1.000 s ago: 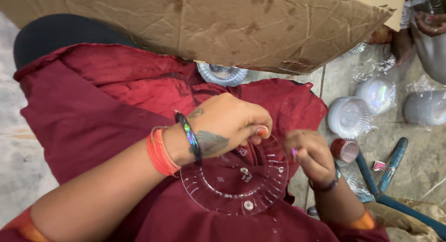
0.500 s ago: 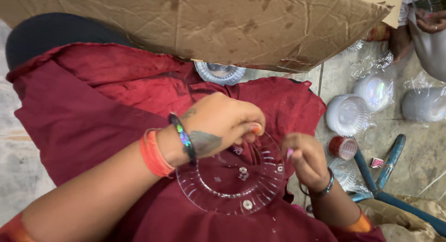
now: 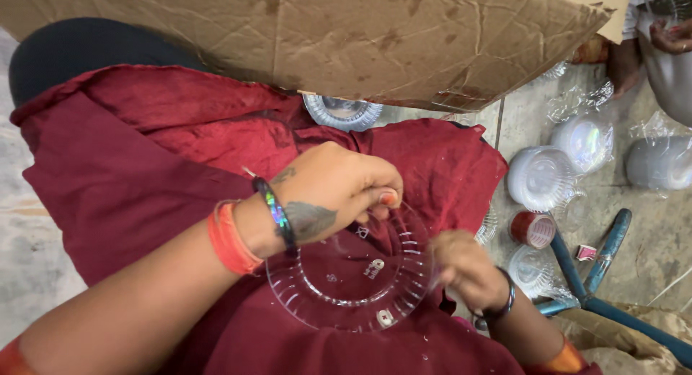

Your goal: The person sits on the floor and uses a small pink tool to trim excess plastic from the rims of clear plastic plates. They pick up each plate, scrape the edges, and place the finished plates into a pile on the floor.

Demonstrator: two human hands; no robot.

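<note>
A clear plastic plate with a ribbed rim lies on my lap over dark red cloth. My left hand pinches its far rim with closed fingers; the wrist wears red thread and a shiny bangle. My right hand is blurred at the plate's right edge, fingers closed on or right beside the rim; whether it grips is unclear. A small white sticker shows through the plate near its front edge.
A large worn cardboard sheet spans the top. Stacks of clear plates in wrapping sit on the floor at right, by a red tape roll and a blue metal frame. Another person's hand is top right.
My left hand stays on the plate's far rim. My right hand has shifted a little along the right edge and is now blurred by motion. The view has moved slightly.
</note>
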